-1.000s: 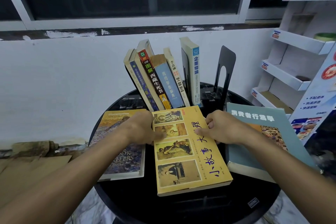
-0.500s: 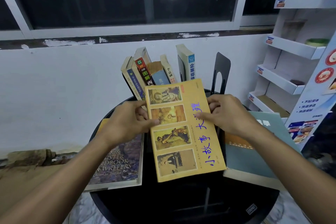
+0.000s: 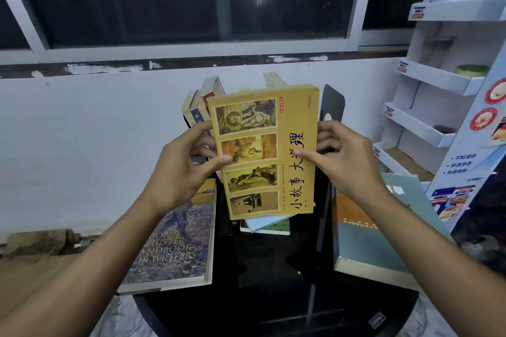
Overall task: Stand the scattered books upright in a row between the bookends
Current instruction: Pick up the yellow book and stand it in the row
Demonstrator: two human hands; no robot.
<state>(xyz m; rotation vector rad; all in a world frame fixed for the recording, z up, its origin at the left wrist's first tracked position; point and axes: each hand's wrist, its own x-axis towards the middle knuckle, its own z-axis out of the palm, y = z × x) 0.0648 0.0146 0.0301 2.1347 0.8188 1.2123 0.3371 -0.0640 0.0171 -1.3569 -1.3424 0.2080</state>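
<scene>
A yellow book point(image 3: 290, 123) with four small pictures on its cover is held up off the round black table point(image 3: 273, 295), nearly upright. My left hand point(image 3: 180, 169) grips its left edge and my right hand point(image 3: 345, 156) grips its right edge, thumbs on the cover. Behind it a row of standing books point(image 3: 201, 102) leans, mostly hidden. The black bookend point(image 3: 332, 102) rises just right of the yellow book. A purple writers' handbook point(image 3: 175, 241) lies flat at the left, a teal book point(image 3: 375, 227) flat at the right. A thin green-and-white book point(image 3: 269, 226) lies under the raised one.
A white wall and a dark window stand behind the table. A white cardboard display shelf point(image 3: 438, 82) fills the right side, close to the teal book. Brown cardboard point(image 3: 30, 268) lies on the floor at the left.
Both hands have lifted the yellow book off the table and tipped it up toward vertical, in front of the standing row. A thin book beneath it is uncovered.
</scene>
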